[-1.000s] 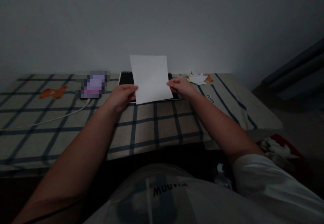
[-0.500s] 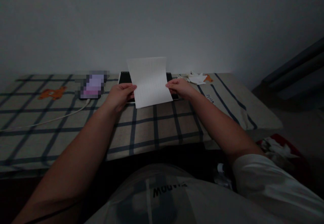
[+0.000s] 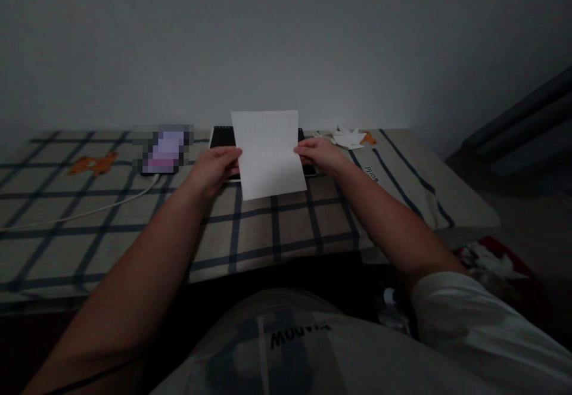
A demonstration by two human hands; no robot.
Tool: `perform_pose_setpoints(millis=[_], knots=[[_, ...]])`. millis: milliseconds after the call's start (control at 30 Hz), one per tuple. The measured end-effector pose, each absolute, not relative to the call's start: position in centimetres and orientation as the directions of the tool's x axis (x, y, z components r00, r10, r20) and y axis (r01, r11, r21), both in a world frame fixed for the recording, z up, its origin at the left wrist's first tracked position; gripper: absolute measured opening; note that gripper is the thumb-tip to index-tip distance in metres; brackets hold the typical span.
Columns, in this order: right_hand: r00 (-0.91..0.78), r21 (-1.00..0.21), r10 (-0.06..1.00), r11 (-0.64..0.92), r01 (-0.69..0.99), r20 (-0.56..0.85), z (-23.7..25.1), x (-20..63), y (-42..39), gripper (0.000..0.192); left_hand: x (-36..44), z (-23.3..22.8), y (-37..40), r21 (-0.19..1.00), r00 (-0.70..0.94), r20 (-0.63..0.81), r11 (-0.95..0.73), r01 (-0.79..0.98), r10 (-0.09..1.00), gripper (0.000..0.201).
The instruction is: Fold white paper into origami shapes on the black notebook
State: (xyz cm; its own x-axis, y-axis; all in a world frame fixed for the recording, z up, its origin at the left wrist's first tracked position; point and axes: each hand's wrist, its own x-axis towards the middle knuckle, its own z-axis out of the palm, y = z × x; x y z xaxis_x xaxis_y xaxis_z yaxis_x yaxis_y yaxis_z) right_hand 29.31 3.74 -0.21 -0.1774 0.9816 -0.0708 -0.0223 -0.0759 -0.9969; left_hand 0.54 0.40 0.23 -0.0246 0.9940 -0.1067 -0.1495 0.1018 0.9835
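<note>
A white sheet of paper (image 3: 270, 159) with faint lines is stretched between my two hands, tilted up in front of me. My left hand (image 3: 218, 165) pinches its left edge between thumb and fingers. On the opposite edge, my right hand (image 3: 318, 154) grips the sheet the same way. Behind and below the paper lies a black spiral-bound notebook (image 3: 221, 137), mostly covered by the sheet and my hands. Just beyond my right hand sits a small pile of folded or torn white paper (image 3: 347, 138).
A checked cloth (image 3: 259, 228) covers the table. To the left lies a lit, blurred phone (image 3: 165, 151) with a white cable (image 3: 120, 204) plugged in. A red bin (image 3: 496, 249) holding crumpled paper stands low at right. A wall (image 3: 268, 37) rises behind the table.
The sheet has tipped and slid slightly down toward me, its top edge lower and its bottom edge nearer. Both hands keep their grip at nearly the same place.
</note>
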Motion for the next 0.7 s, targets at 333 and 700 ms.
perform_pose_setpoints(millis=[333, 700], knots=[[-0.184, -0.998, 0.981, -0.067, 0.001, -0.066, -0.3, 29.4, 3.8, 0.025, 1.5, 1.3, -0.5, 0.986, -0.133, -0.109, 0.09, -0.141, 0.985, 0.019], [-0.215, -0.995, 0.972, -0.095, 0.022, -0.098, -0.1, 29.3, 3.6, 0.031, 1.9, 1.9, -0.8, 0.984, -0.166, -0.107, 0.081, -0.157, 0.98, 0.028]])
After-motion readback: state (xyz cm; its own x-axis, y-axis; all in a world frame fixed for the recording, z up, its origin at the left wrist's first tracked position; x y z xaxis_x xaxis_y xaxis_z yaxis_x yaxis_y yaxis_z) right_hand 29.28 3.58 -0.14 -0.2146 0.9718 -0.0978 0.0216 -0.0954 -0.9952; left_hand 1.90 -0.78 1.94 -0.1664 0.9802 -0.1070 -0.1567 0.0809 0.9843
